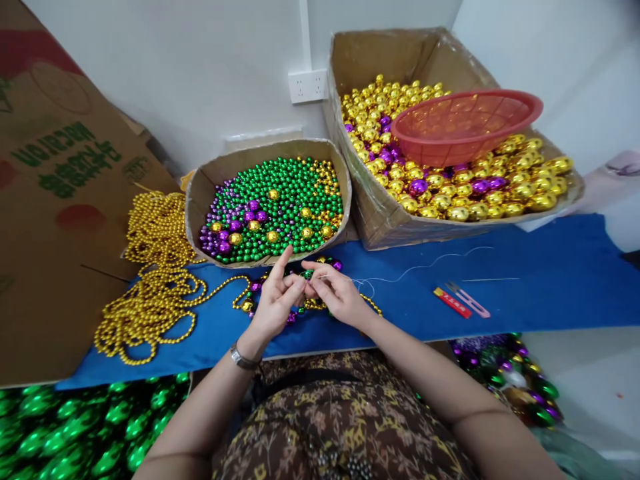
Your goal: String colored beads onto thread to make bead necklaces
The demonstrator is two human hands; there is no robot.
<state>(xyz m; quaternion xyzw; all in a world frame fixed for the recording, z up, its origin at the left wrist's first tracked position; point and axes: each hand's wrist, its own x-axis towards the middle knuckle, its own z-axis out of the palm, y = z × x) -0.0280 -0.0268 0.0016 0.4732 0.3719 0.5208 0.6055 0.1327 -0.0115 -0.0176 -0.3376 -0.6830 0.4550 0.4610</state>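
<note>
Over the table's front edge, my left hand [278, 293] and my right hand [341, 292] meet at the fingertips. My left hand pinches with its index finger pointing up, and my right thumb and fingers are closed too. A thin clear thread [400, 276] runs from between them and curls off to the right. One green bead [307, 274] shows at the fingertips; exactly how it is held is hidden. Beneath and around my hands lies a strand of purple, gold and green beads [291, 319], partly covered by them.
Behind stands a low carton [193, 210] of small beads. A larger carton [370, 227] holds gold and purple balls and a red basket [467, 133]. Gold bead chains [160, 293] lie left. Pink thread snips [470, 300], a red-yellow packet [453, 303] and a needle-like line [490, 279] lie right.
</note>
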